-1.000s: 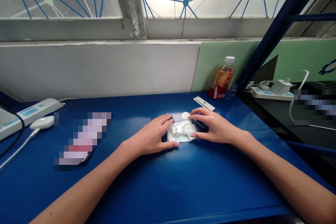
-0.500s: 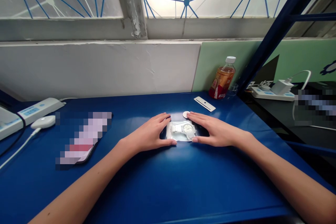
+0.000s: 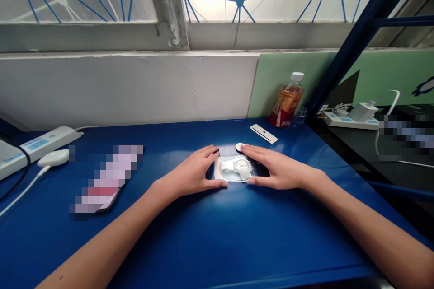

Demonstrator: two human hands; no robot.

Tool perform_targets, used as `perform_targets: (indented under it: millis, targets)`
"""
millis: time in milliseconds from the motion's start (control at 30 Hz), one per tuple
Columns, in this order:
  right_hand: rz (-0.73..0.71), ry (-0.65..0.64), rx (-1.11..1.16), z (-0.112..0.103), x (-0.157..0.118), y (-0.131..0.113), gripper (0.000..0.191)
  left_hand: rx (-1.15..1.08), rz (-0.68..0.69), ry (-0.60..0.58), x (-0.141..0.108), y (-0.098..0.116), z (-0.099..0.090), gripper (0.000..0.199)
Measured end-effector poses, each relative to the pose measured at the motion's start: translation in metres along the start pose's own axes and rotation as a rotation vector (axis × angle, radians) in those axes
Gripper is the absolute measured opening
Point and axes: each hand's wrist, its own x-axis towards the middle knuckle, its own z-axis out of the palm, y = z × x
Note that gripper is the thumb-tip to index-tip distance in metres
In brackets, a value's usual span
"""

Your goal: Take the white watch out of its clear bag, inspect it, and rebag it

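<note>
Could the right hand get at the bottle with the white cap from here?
Probably yes: the bottle stands beyond the right hand, and only a flat white card seems to lie near the way, too low to block it.

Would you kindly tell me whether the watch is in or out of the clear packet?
In, it seems: the watch lies within the shiny outline of the clear packet, though glare hides finer detail.

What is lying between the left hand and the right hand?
In the head view, a clear packet with a white watch in it lies between the left hand and the right hand. A white disc shows next to the right hand.
</note>
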Motion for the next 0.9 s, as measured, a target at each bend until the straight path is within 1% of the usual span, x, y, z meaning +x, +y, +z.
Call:
perform_targets:
  millis: [167, 400, 633, 900]
  targets:
    - [-0.006, 0.042, 0.004, 0.0004, 0.0, -0.0002, 0.088, -0.004, -0.001, 0.002, 0.0, -0.0006, 0.0007, 0.088]
    - [-0.006, 0.06, 0.0, 0.0015, -0.0022, 0.0015, 0.086, 0.005, 0.002, -0.007, 0.0, -0.0005, -0.0002, 0.088]
    - [0.016, 0.032, -0.021, 0.0005, -0.0007, 0.0007, 0.088, -0.013, -0.004, -0.005, -0.0005, 0.0007, -0.0019, 0.087]
    - [0.024, 0.021, -0.035, 0.0014, -0.0005, 0.0018, 0.088, 0.032, 0.002, -0.02, -0.0004, 0.0014, -0.0017, 0.088]
